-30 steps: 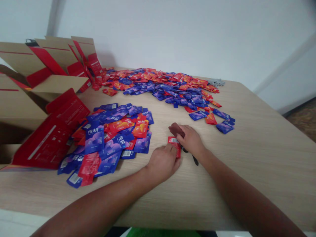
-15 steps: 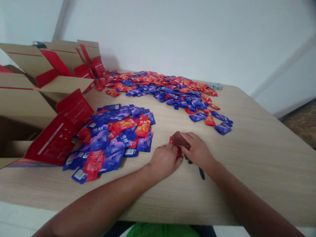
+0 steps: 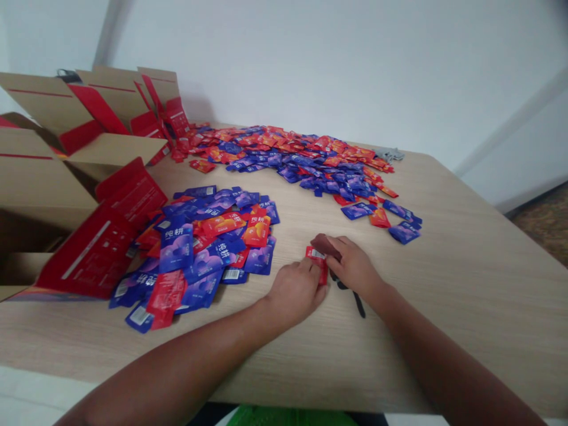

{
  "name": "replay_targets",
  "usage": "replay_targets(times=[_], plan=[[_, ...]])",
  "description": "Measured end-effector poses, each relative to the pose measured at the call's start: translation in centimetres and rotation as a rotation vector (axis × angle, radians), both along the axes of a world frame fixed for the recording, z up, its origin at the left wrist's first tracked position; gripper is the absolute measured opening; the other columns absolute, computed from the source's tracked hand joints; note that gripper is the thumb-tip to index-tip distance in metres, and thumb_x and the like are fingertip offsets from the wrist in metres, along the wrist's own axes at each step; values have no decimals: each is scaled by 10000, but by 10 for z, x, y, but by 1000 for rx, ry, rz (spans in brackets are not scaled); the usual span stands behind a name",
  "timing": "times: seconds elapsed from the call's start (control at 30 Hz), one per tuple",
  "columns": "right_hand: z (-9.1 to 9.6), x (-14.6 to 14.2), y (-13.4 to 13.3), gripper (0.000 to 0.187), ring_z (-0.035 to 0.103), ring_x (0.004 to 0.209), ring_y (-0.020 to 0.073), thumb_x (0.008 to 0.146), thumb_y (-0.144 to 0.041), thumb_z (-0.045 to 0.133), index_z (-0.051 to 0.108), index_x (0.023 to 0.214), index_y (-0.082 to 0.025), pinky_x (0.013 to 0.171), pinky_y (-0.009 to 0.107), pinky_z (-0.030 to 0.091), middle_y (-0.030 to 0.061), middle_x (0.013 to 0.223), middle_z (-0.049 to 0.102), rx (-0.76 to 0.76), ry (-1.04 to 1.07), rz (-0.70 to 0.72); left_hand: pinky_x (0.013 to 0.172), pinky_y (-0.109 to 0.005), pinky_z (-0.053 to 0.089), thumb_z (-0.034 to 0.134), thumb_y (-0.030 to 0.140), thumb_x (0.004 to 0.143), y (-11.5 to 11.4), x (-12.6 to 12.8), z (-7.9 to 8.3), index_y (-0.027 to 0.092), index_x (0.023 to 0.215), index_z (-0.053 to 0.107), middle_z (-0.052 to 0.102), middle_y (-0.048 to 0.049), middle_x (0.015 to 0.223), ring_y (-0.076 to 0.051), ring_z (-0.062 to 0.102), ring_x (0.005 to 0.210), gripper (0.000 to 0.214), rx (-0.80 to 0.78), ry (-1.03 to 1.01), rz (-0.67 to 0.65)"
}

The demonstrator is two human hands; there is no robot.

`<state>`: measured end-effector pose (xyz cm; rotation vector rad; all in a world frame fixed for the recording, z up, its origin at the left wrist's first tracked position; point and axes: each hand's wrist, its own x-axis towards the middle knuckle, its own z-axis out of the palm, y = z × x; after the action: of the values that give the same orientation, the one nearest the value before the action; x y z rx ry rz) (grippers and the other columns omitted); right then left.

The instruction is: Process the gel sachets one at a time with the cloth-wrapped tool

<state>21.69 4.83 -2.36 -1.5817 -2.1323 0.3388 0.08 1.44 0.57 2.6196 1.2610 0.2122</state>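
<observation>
My left hand (image 3: pixel 296 290) pinches a small red sachet (image 3: pixel 318 261) against the wooden table (image 3: pixel 465 284). My right hand (image 3: pixel 352 266) is closed on a dark maroon tool (image 3: pixel 325 244) whose end rests over the same sachet. A black handle (image 3: pixel 357 303) pokes out from under the right wrist. A near pile of blue and red sachets (image 3: pixel 199 248) lies just left of my hands.
A long spread of red and blue sachets (image 3: pixel 302 157) covers the far side of the table. Open cardboard boxes with red flaps (image 3: pixel 66 171) stand at the left. A grey object (image 3: pixel 389 155) lies by the far heap's right end.
The hands have stayed together on the sachet. The red sachet, partly hidden half a second ago, shows again between the fingers. The view has shifted slightly.
</observation>
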Motion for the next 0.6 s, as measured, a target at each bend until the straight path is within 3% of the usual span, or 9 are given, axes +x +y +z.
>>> replay_targets(times=[0.23, 0.6], plan=[[-8, 1, 14, 536, 686, 1139, 292, 908, -228, 633, 661, 1443, -249, 1023, 433, 542, 91, 1267, 738, 106, 78, -40, 895, -456, 605, 573, 444, 1037, 1, -1, -1, 152, 1312, 658, 707, -132, 1197, -310, 708, 1024, 411, 1, -4, 5], [-12, 5, 25, 546, 711, 1142, 290, 901, -283, 655, 672, 1445, -237, 1048, 469, 548, 89, 1264, 757, 110, 184, -161, 899, -452, 600, 560, 462, 1044, 1, -1, 0, 158, 1281, 669, 705, -141, 1203, -306, 710, 1025, 400, -3, 5, 13]])
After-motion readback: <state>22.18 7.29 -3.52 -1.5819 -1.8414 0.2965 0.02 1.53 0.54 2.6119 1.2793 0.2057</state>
